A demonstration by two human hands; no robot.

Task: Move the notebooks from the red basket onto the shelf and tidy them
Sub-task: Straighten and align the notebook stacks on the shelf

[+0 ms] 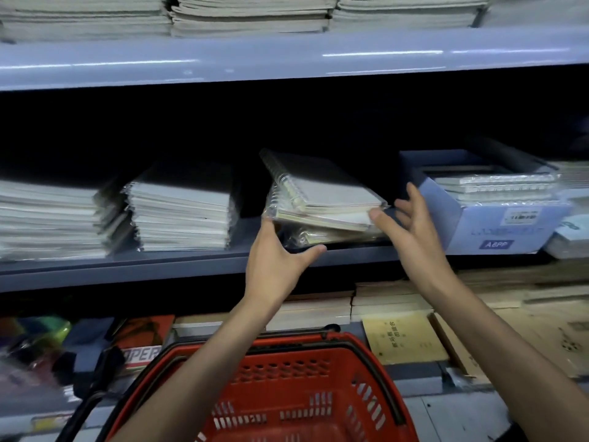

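Setting: shop shelving in blue-grey metal, dark beneath each level; the upper shelf [287, 59] carries pale paper stacks along its whole width.
Middle shelf [191, 261]: the level being filled, with goods ranged from its left end to its right end.
Red basket [306, 393]: below the shelf's front edge, between the two forearms; the floor that shows holds nothing, though its near end is out of view.
Squared piles [181, 212]: neat wrapped stacks toward the left end of the shelf, edges aligned.
Blue box [478, 224]: toward the right end, with spiral-bound pads stacked inside.
Notebooks [325, 202]: a plastic-wrapped, spiral-bound pile at the middle of the shelf near its front edge; it lies askew, the top ones tilted and slid off those beneath.
Left hand [277, 260]: spread and relaxed, fingertips at the pile's left front corner, thumb stretched along the shelf's edge; it clasps nothing.
Right hand [411, 224]: spread wide, thumb touching the pile's right front corner, fingers apart in the air beside the box.
Progress: the moving looks done or nearly so, judging by the bare basket; squaring the crooked pile is what remains, and the two hands bracket it for that.
Writing: the box front reads "A6PP" [495, 244], with a barcode sticker [521, 215] too small to read; brown booklets [403, 338] on the level below bear Chinese characters I cannot make out; a red cover [141, 354] shows the letters "OPER".
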